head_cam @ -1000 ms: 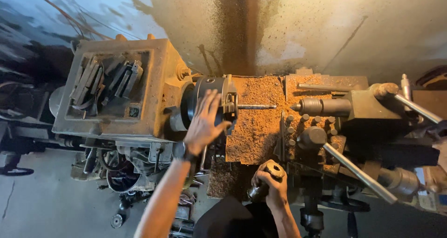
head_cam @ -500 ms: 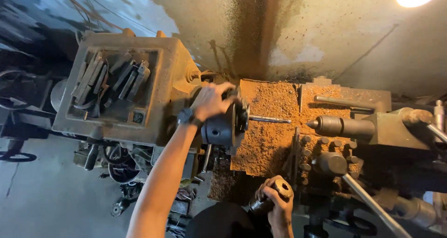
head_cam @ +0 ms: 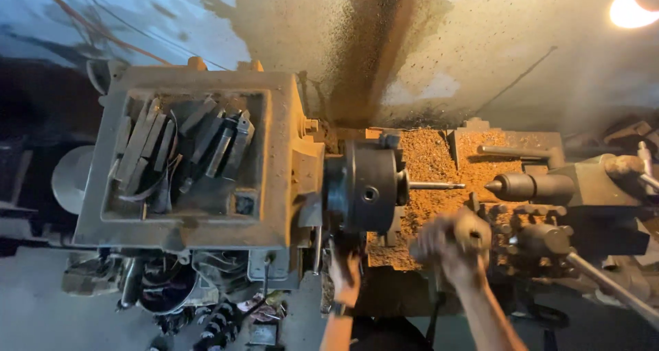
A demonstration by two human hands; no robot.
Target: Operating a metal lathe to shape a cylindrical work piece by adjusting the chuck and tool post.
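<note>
Our left hand (head_cam: pixel 345 277) reaches under the chuck (head_cam: pixel 367 194) at the lathe's (head_cam: pixel 288 186) front edge, grip unclear, while our blurred right hand (head_cam: pixel 449 248) clenches a handwheel (head_cam: pixel 472 233).

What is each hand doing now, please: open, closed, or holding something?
Left hand: below the chuck, against the lathe front; grip cannot be told.
Right hand: blurred, closed on a round handle.
</note>
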